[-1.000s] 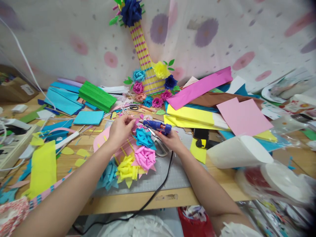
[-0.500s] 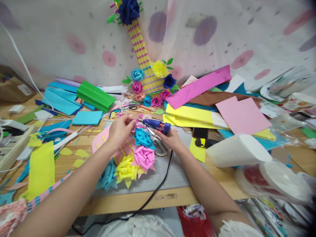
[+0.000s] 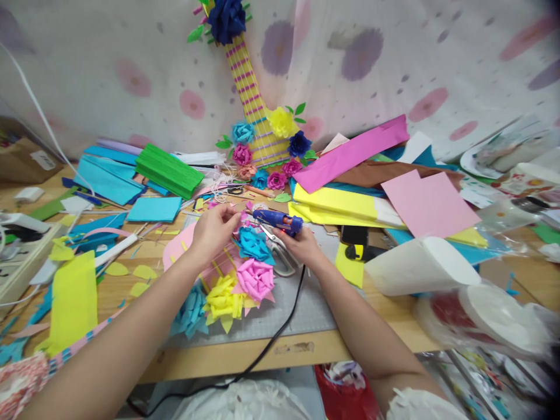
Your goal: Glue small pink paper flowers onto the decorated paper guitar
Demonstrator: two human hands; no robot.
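Observation:
My right hand (image 3: 304, 246) grips a blue hot glue gun (image 3: 277, 220), its nozzle pointing left and its black cord running down over the table edge. Just left of the nozzle, my left hand (image 3: 215, 230) is closed in a pinch on a small pink paper piece (image 3: 243, 220), partly hidden by the fingers. Below both hands lies a pink paper guitar shape (image 3: 178, 245) bearing a blue paper flower (image 3: 254, 245), a pink paper flower (image 3: 256, 279) and a yellow paper flower (image 3: 225, 297). Scissors (image 3: 284, 259) lie beneath the glue gun, partly covered by my right hand.
A finished yellow paper guitar (image 3: 249, 87) with flowers leans against the back curtain. Folded crepe paper, including a green stack (image 3: 168, 170) and yellow sheets (image 3: 341, 204), crowds the table. A white roll (image 3: 420, 268) stands right; a power strip (image 3: 21, 256) lies left.

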